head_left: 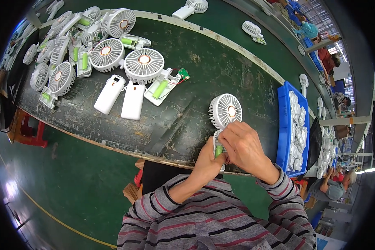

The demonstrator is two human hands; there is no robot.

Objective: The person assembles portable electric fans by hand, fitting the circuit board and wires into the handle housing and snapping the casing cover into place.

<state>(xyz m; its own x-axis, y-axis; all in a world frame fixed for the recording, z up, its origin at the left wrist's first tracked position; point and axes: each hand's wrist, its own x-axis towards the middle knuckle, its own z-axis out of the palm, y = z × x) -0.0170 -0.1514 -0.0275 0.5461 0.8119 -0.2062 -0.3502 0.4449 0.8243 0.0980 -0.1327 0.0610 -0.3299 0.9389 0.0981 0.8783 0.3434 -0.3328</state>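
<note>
A white handheld fan [225,111] lies at the table's near edge, its round head pointing away from me and its handle toward me. My left hand [207,161] is closed round the handle, which is open and shows a green battery cell [218,151]. Over the upper part of that handle, my right hand [245,146] has its fingers bent and pressed together. What they pinch, if anything, is hidden behind the fingers. A thin dark wire end shows just below the left fingertips.
Two white handle covers [132,101] lie left of centre, beside an opened fan with a green circuit board [183,73]. Several more fans [62,77] are heaped at the far left. At right stands a blue bin [283,125] of white parts. Beyond runs a green conveyor [221,21] carrying fans.
</note>
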